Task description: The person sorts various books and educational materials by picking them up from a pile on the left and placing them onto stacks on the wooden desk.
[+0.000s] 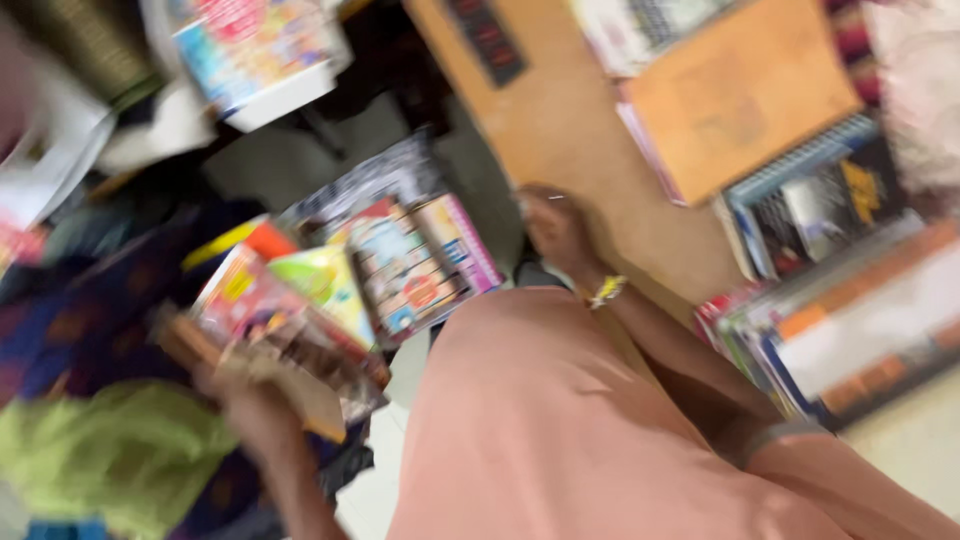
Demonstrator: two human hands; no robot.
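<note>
Blurred throughout. Left hand [262,412] low at the frame's left, forearm rising from below, fingers wrapped round a stack of thin colourful paperback booklets [275,322], held tilted above the green cloth [120,455]. Right hand [556,228] stretched forward, beaded bracelet [606,291] at the wrist, fingers resting against the tan wooden board [560,120]; clenched or loose, cannot tell. Peach fabric [560,420] draped between both arms.

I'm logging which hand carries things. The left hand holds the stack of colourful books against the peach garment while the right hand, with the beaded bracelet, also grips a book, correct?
Not quite. In the head view the right hand with the beaded bracelet appears empty, beside the tan wooden surface. The left hand does hold the stack of colourful books.
</note>
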